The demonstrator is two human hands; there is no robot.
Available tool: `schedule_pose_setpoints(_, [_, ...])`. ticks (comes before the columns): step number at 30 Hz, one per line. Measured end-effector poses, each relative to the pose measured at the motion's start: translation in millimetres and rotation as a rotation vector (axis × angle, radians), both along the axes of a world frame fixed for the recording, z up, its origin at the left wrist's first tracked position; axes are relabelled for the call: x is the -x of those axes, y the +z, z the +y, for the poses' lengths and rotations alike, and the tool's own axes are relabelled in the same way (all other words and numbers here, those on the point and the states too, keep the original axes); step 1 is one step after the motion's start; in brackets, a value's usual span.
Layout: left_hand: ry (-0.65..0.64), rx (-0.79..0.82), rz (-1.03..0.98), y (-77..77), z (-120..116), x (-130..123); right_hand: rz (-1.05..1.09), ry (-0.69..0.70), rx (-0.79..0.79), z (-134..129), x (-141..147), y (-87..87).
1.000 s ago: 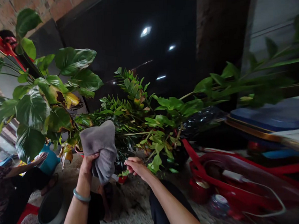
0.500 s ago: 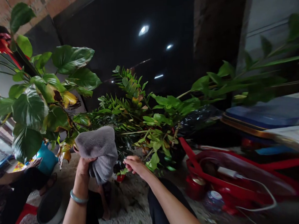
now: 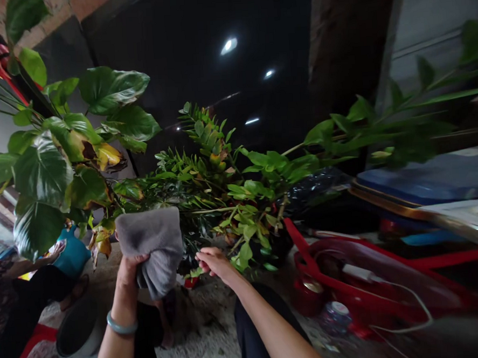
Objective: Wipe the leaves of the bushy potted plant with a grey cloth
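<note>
A folded grey cloth is held up in my left hand, its thumb pressed on the near side and its other fingers hidden behind the fabric. A pale green bangle circles that wrist. My right hand is to the right of the cloth, apart from it, in front of the low green plants. Its fingers are curled together, and whatever they may hold is too small to make out. Large glossy leaves, some yellow and brown, hang at the left.
A red bag with a white cable lies at the right, near a small plastic jar. A grey bucket stands at the lower left, beside a seated person and a teal object.
The cloth has tipped and spread flatter at the top, shifting slightly left and down with my left hand. My right hand has hardly moved. The whole view has shifted slightly.
</note>
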State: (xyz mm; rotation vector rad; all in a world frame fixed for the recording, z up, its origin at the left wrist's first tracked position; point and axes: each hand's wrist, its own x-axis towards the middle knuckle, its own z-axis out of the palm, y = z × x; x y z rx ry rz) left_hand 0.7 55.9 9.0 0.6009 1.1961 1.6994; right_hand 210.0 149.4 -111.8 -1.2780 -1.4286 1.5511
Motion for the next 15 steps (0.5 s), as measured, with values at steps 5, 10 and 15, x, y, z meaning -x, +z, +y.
schedule_pose_setpoints(5, [-0.030, 0.064, 0.149, -9.7, 14.2, -16.3, -0.009, -0.043, 0.025, 2.1, 5.1, -1.1])
schedule_pose_setpoints(10, [-0.265, 0.149, 0.181, -48.3, -12.9, -25.5, -0.012, -0.014, 0.030, 4.9, -1.0, -5.9])
schedule_pose_setpoints(15, [-0.152, -0.023, 0.015, -2.8, -9.1, -16.9, -0.009, 0.005, 0.009, 1.2, -2.2, -4.6])
